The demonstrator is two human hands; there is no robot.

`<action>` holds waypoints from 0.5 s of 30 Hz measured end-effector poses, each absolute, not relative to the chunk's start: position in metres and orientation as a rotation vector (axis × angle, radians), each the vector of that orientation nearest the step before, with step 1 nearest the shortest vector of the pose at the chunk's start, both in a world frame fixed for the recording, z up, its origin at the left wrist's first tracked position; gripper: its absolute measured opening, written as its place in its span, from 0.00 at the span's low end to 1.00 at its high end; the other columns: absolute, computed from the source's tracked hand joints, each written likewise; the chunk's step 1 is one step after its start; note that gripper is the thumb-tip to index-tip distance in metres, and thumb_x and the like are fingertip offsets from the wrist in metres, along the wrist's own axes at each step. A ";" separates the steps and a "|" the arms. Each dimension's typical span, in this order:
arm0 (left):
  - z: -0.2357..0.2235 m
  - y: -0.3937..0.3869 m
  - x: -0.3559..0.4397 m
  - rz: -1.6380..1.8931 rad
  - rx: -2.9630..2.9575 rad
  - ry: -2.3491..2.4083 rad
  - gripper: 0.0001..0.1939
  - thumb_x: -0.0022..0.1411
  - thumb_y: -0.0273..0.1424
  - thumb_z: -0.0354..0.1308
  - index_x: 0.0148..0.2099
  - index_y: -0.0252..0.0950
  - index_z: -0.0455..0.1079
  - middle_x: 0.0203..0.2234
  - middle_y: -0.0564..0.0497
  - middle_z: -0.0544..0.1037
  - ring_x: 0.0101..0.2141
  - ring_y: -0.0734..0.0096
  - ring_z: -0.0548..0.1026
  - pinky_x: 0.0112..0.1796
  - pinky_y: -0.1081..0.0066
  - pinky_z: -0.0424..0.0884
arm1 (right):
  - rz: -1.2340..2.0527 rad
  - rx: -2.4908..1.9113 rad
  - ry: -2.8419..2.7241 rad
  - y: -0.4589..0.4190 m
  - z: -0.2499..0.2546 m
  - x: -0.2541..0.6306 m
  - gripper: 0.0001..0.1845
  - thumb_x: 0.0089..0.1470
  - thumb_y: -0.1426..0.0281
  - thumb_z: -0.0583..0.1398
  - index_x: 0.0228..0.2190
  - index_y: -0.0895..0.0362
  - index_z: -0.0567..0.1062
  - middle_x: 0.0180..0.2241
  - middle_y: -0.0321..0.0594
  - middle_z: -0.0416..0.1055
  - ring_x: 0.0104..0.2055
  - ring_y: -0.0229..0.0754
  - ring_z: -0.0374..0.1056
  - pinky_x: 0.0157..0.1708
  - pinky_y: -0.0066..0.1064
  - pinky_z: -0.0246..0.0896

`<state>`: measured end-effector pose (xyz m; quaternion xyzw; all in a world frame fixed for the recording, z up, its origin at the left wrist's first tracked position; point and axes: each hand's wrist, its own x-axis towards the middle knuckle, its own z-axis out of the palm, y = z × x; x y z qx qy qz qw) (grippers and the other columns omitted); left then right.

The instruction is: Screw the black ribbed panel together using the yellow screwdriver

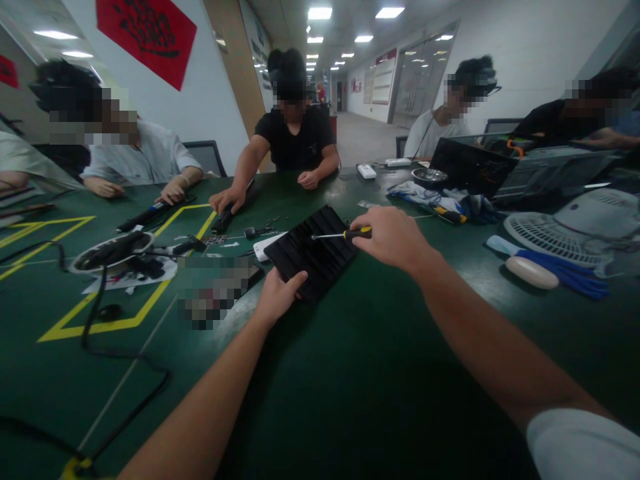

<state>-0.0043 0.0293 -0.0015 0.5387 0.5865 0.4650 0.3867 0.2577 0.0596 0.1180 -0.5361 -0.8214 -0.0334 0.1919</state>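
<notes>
the left hand (277, 298) gripped the near edge of a ribbed black panel (313, 257) flat on the green table (350, 373), seemingly stiff and light, while the right hand (395, 238) clenched a screwdriver (345, 235) over it

A green table (350, 373) carries a black ribbed panel (310, 257) mid-table, a white fan (565, 230) far right, black cables (115, 347) near left

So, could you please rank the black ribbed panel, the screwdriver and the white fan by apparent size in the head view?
1. white fan, though partly cut off
2. black ribbed panel
3. screwdriver
</notes>
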 end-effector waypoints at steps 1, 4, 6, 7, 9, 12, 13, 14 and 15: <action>-0.001 0.029 -0.004 1.181 1.371 1.492 0.16 0.58 0.37 0.68 0.43 0.37 0.69 0.23 0.55 0.77 0.20 0.68 0.74 0.22 0.70 0.70 | -0.094 -1.513 -2.303 0.059 0.118 0.257 0.17 0.59 0.62 0.63 0.47 0.49 0.87 0.44 0.46 0.82 0.46 0.54 0.74 0.39 0.41 0.62; 0.000 0.028 -0.004 1.175 1.361 1.492 0.16 0.57 0.37 0.68 0.43 0.37 0.69 0.22 0.54 0.76 0.20 0.67 0.74 0.22 0.69 0.70 | -0.087 -1.539 -2.297 0.058 0.120 0.257 0.19 0.60 0.61 0.63 0.48 0.49 0.88 0.45 0.46 0.82 0.46 0.55 0.74 0.39 0.41 0.62; 0.001 0.028 -0.003 1.185 1.361 1.491 0.16 0.56 0.37 0.69 0.43 0.37 0.69 0.23 0.54 0.76 0.21 0.67 0.74 0.23 0.69 0.71 | -0.092 -1.555 -2.293 0.056 0.121 0.256 0.19 0.61 0.60 0.61 0.48 0.49 0.88 0.45 0.46 0.82 0.46 0.55 0.75 0.39 0.41 0.63; 0.001 0.027 -0.003 1.191 1.363 1.489 0.16 0.56 0.37 0.69 0.43 0.37 0.70 0.23 0.54 0.76 0.21 0.67 0.74 0.23 0.69 0.71 | -0.095 -1.564 -2.293 0.056 0.122 0.256 0.19 0.62 0.60 0.61 0.47 0.50 0.88 0.46 0.46 0.82 0.46 0.55 0.75 0.39 0.41 0.63; 0.001 0.027 -0.002 1.197 1.362 1.486 0.16 0.56 0.37 0.69 0.43 0.37 0.70 0.23 0.54 0.76 0.21 0.67 0.74 0.23 0.69 0.70 | -0.091 -1.585 -2.295 0.055 0.123 0.255 0.19 0.63 0.59 0.60 0.47 0.50 0.88 0.45 0.47 0.82 0.46 0.55 0.75 0.39 0.42 0.63; 0.001 0.027 -0.002 1.182 1.364 1.491 0.15 0.57 0.38 0.68 0.42 0.37 0.69 0.22 0.55 0.76 0.20 0.68 0.74 0.22 0.69 0.69 | -0.072 -1.618 -2.295 0.055 0.123 0.255 0.19 0.64 0.59 0.60 0.47 0.50 0.88 0.45 0.47 0.83 0.45 0.55 0.75 0.39 0.42 0.64; 0.001 0.027 -0.002 1.179 1.366 1.493 0.15 0.57 0.38 0.68 0.41 0.37 0.69 0.22 0.55 0.75 0.20 0.68 0.74 0.22 0.70 0.69 | -0.070 -1.628 -2.296 0.055 0.123 0.254 0.20 0.64 0.59 0.59 0.47 0.50 0.88 0.45 0.48 0.83 0.45 0.55 0.75 0.39 0.42 0.65; 0.001 0.027 -0.002 1.177 1.370 1.492 0.15 0.57 0.38 0.68 0.41 0.37 0.69 0.22 0.54 0.76 0.20 0.68 0.74 0.23 0.70 0.69 | -0.071 -1.636 -2.299 0.055 0.123 0.254 0.20 0.64 0.58 0.59 0.47 0.50 0.88 0.45 0.48 0.83 0.45 0.55 0.75 0.39 0.42 0.65; 0.001 0.027 -0.002 1.179 1.372 1.491 0.15 0.57 0.38 0.68 0.41 0.37 0.69 0.22 0.55 0.76 0.20 0.68 0.74 0.23 0.70 0.70 | -0.073 -1.645 -2.302 0.055 0.123 0.254 0.20 0.65 0.58 0.59 0.47 0.50 0.88 0.45 0.48 0.83 0.45 0.55 0.75 0.40 0.42 0.65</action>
